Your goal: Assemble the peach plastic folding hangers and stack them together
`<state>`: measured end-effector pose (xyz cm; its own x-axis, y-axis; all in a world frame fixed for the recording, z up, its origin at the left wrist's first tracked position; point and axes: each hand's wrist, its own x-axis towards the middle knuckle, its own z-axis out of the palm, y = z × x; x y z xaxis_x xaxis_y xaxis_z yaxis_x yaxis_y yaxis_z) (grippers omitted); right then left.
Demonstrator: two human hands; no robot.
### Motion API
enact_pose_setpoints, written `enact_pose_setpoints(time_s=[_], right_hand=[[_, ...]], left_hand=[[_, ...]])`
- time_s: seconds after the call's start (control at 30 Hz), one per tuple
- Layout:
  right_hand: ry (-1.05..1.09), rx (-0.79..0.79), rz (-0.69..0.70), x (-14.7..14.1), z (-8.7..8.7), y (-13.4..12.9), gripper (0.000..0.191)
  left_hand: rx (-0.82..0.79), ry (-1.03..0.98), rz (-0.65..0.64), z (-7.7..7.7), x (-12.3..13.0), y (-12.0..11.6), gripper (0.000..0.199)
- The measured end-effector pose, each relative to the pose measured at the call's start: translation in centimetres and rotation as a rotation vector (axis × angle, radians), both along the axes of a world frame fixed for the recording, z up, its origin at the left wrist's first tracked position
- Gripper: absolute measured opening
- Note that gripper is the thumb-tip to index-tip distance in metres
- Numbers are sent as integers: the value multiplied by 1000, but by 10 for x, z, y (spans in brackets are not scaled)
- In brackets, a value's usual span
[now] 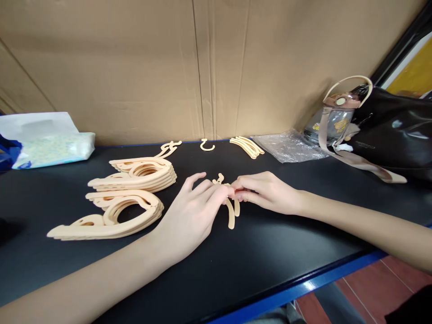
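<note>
Over the middle of the table, my left hand (197,209) and my right hand (268,192) meet at the fingertips, both closed on a small beige plastic hanger piece (231,215). Two curved strips of it stick out below my fingers, and a knobbed end shows above them. My fingers hide its centre. Left of my left hand lie two stacks of folded beige hangers, a nearer stack (135,225) and a farther stack (155,180). A single hook (209,148) and a bundle of curved strips (246,147) rest beyond my hands.
Behind the far stack are some loose hooks (168,148). A tissue pack (57,146) is at the far left. On the right are a clear plastic bag (292,146), a strapped water bottle (332,120) and a black bag (398,135). Cardboard (151,81) walls the back; the blue table edge (303,288) is in front.
</note>
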<state>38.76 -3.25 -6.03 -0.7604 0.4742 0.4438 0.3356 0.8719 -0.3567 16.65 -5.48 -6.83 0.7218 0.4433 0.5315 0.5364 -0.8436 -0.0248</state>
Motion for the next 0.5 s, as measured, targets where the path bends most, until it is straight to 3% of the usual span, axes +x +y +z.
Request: enact_pose_setpoints(time_s=[0.27, 0.5], right_hand=[[-101, 305, -28, 0, 1, -3, 20], [-159, 346, -60, 2, 2, -2, 25]], left_hand=[[-2, -14, -34, 1, -2, -1, 36], [40, -28, -3, 0, -1, -1, 35]])
